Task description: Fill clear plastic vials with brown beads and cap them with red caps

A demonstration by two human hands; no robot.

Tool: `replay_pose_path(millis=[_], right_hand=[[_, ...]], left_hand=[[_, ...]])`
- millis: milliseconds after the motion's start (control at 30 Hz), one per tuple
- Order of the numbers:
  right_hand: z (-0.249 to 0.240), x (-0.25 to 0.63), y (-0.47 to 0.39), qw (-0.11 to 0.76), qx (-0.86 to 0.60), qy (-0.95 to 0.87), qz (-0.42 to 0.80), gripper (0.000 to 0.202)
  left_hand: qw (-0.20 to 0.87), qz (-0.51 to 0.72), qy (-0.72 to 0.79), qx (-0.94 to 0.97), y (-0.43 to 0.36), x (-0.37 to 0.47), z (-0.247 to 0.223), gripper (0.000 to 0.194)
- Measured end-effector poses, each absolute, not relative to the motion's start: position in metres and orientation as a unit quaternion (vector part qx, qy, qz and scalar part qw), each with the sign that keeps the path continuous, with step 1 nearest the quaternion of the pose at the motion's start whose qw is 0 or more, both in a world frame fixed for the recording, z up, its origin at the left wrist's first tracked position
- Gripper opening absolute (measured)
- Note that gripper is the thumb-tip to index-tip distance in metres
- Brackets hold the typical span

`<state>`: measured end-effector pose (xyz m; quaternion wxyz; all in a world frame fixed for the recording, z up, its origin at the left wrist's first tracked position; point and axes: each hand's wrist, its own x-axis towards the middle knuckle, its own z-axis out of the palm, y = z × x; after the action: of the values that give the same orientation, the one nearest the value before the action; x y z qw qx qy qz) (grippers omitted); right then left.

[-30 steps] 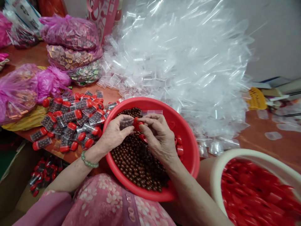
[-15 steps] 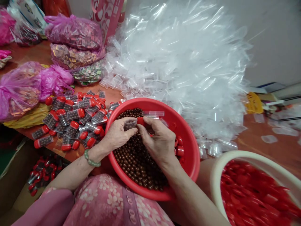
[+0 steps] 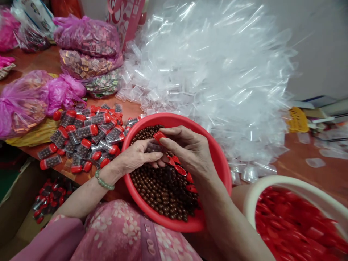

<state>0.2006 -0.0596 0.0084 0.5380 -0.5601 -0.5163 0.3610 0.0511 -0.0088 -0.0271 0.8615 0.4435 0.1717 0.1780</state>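
Over a red basin my left hand is closed around a small clear plastic tube that looks dark inside. Between thumb and fingertips, my right hand pinches a red cap just above the tube's end. Whether cap and tube touch, I cannot tell. Brown balls fill much of the basin beneath both hands. Loose red caps lie among them, partly behind my right hand.
Filled tubes with red caps are heaped left of the basin. Behind it rises a big pile of clear tubes. A cream tub of red caps stands at right. Pink bags sit at the back left; a cardboard box is below.
My right hand has risen a little to the right, its fingers more spread over the cap. My left hand has shifted slightly, and more red caps show in the basin below.
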Motion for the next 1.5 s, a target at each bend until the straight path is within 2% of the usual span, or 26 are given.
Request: replay_pose_path(millis=[233,633,833,967,1033,1200,1500], right_hand=[[0.012,0.207,-0.062,0.491,-0.562,-0.57,0.345,0.017],[0.007,0.215,-0.065,0.43,-0.584,-0.607,0.325,0.015],[0.005,0.213,-0.068,0.373,-0.567,-0.699,0.224,0.019],[0.0,0.205,-0.073,0.306,-0.559,-0.757,0.141,0.061],[-0.007,0.199,-0.074,0.283,-0.561,-0.772,0.093,0.076],[-0.019,0.191,-0.072,0.284,-0.555,-0.78,-0.054,0.066],[-0.014,0.187,-0.063,0.296,-0.504,-0.799,-0.145,0.059]], left_hand=[[0.868,0.152,0.207,0.426,-0.009,0.051,-0.025,0.047],[0.877,0.139,0.184,0.422,-0.009,0.051,-0.027,0.043],[0.903,0.114,0.192,0.367,-0.008,0.049,-0.027,0.045],[0.912,0.146,0.197,0.329,-0.006,0.051,-0.028,0.045],[0.918,0.148,0.196,0.311,-0.005,0.052,-0.029,0.046],[0.921,0.146,0.186,0.308,-0.004,0.052,-0.03,0.045],[0.934,0.147,0.171,0.277,-0.006,0.048,-0.03,0.046]])
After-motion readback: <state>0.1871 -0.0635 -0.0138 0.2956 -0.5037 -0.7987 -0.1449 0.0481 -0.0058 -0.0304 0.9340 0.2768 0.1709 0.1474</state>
